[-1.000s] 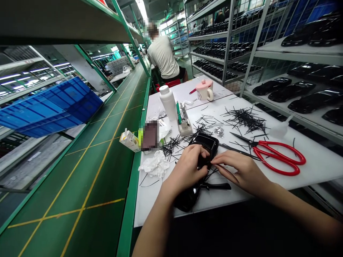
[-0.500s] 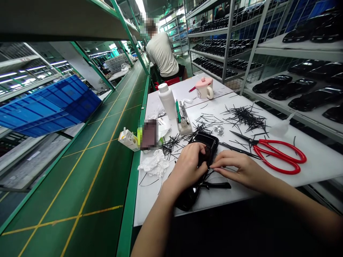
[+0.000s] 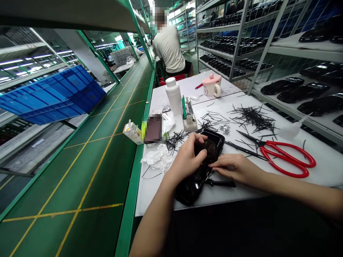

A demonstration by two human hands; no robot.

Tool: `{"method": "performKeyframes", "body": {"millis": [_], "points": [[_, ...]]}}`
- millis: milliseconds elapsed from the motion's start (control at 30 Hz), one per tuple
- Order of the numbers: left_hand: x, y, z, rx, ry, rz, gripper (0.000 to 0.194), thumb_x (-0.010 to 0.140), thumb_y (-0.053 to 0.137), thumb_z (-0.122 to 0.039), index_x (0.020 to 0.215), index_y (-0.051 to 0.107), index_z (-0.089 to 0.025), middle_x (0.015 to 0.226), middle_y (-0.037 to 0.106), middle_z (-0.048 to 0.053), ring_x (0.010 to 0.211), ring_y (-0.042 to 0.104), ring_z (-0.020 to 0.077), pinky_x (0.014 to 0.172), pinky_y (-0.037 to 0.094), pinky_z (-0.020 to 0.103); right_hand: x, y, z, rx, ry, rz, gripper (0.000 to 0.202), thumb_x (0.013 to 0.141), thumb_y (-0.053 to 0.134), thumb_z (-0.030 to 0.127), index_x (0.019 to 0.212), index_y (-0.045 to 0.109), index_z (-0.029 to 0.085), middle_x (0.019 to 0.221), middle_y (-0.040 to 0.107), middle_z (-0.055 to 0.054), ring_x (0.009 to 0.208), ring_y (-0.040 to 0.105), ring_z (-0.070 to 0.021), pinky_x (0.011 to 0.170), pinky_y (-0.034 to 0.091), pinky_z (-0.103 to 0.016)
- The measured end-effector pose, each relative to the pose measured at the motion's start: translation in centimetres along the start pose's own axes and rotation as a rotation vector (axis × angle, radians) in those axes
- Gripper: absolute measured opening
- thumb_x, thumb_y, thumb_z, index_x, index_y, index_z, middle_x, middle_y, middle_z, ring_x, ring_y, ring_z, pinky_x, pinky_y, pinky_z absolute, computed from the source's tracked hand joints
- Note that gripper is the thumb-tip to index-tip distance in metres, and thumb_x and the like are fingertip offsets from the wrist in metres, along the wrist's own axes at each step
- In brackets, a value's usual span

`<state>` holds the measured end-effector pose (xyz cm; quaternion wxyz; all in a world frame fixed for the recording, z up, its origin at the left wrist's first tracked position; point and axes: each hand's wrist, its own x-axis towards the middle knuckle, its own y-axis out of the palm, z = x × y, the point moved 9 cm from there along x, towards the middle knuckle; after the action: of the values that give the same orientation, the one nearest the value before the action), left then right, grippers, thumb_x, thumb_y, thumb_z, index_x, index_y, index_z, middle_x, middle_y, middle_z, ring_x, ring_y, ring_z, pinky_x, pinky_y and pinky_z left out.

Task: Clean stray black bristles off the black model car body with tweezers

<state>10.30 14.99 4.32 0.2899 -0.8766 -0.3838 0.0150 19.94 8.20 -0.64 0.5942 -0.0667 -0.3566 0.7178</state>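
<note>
Car (image 3: 199,173): glossy black, aligned to one o'clock. Left hand (image 3: 186,160): fingers wide across it. Right hand (image 3: 238,168): fingertips narrow, three o'clock side; contents, I can't tell.

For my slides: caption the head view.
Left hand on a black model car, right hand at its side, red-handled scissors nearby.

Cool white light spreads fairly evenly over the flat white worktop (image 3: 325,167), with soft shadows; below its near edge all sinks to near-black. Small glints spot the glossy black plastic model car (image 3: 187,189). Beyond the far edge, pixelation hides the head of a person in a pale shirt (image 3: 170,50) (another blocky patch lies by the left edge). Wide-angle distortion stretches the blue plastic crate (image 3: 53,94).
</note>
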Motion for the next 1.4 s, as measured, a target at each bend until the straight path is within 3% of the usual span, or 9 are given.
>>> {"method": "performKeyframes", "body": {"millis": [100, 267, 500, 867, 1200, 1267, 1400], "points": [[0.0, 0.0, 0.1, -0.008, -0.001, -0.024, 0.023, 0.081, 0.052, -0.007, 0.092, 0.04, -0.024, 0.119, 0.063, 0.006, 0.115, 0.058, 0.0189, 0.098, 0.042, 0.033, -0.5, 0.3, -0.9, 0.077, 0.1, -0.025, 0.025, 0.091, 0.057, 0.029, 0.097, 0.079, 0.019, 0.078, 0.074, -0.006, 0.067, 0.065, -0.0151, 0.062, 0.049, -0.023], [0.0, -0.2, -0.2, 0.0, 0.005, -0.043, 0.021, 0.082, 0.052, -0.008, 0.091, 0.041, -0.023, 0.117, 0.065, 0.006, 0.113, 0.06, 0.0194, 0.097, 0.043, 0.033, -1.4, 1.5, -1.9, 0.201, 0.271, 0.061, 0.031, 0.092, 0.057, 0.038, 0.102, 0.079, 0.018, 0.069, 0.071, -0.005, 0.059, 0.061, -0.015, 0.055, 0.047, -0.024], [0.2, -0.1, -0.3, 0.017, 0.001, -0.055, 0.02, 0.081, 0.051, -0.009, 0.089, 0.041, -0.023, 0.114, 0.066, 0.006, 0.11, 0.061, 0.0201, 0.096, 0.044, 0.035, -1.3, 2.4, -2.2, 0.256, 0.327, 0.152, 0.035, 0.089, 0.058, 0.042, 0.102, 0.08, 0.017, 0.072, 0.072, -0.006, 0.058, 0.06, -0.0156, 0.053, 0.045, -0.025], [0.2, 0.1, -0.4, 0.012, 0.013, -0.048, 0.019, 0.08, 0.051, -0.009, 0.089, 0.041, -0.023, 0.115, 0.066, 0.006, 0.108, 0.061, 0.0204, 0.095, 0.044, 0.036, -0.6, 2.1, -1.2, 0.064, 0.166, 0.256, 0.032, 0.092, 0.055, 0.036, 0.105, 0.079, 0.019, 0.075, 0.076, -0.008, 0.059, 0.067, -0.0164, 0.058, 0.049, -0.025], [0.1, 0.1, -0.6, 0.029, 0.011, -0.043, 0.018, 0.081, 0.051, -0.009, 0.089, 0.043, -0.023, 0.111, 0.067, 0.005, 0.106, 0.062, 0.0188, 0.095, 0.046, 0.033, -0.1, 1.6, -0.3, 0.005, 0.047, 0.236, 0.027, 0.093, 0.056, 0.032, 0.101, 0.079, 0.021, 0.075, 0.076, -0.007, 0.061, 0.067, -0.0164, 0.06, 0.048, -0.025], [0.1, 0.2, -0.6, 0.03, 0.011, -0.04, 0.017, 0.081, 0.05, -0.009, 0.089, 0.043, -0.023, 0.108, 0.067, 0.004, 0.104, 0.063, 0.0186, 0.094, 0.046, 0.033, 0.1, 1.7, -0.7, 0.045, 0.11, 0.268, 0.029, 0.092, 0.056, 0.034, 0.101, 0.079, 0.02, 0.071, 0.074, -0.006, 0.057, 0.065, -0.0157, 0.057, 0.046, -0.025], [0.1, 0.3, -0.4, 0.057, 0.003, -0.007, 0.015, 0.082, 0.051, -0.011, 0.091, 0.048, -0.022, 0.103, 0.068, 0.003, 0.101, 0.063, 0.019, 0.092, 0.047, 0.032, -0.2, 2.9, -2.5, 0.377, 0.429, 0.447, 0.029, 0.089, 0.06, 0.04, 0.095, 0.079, 0.018, 0.053, 0.065, -0.001, 0.046, 0.054, -0.012, 0.048, 0.037, -0.022]]}}
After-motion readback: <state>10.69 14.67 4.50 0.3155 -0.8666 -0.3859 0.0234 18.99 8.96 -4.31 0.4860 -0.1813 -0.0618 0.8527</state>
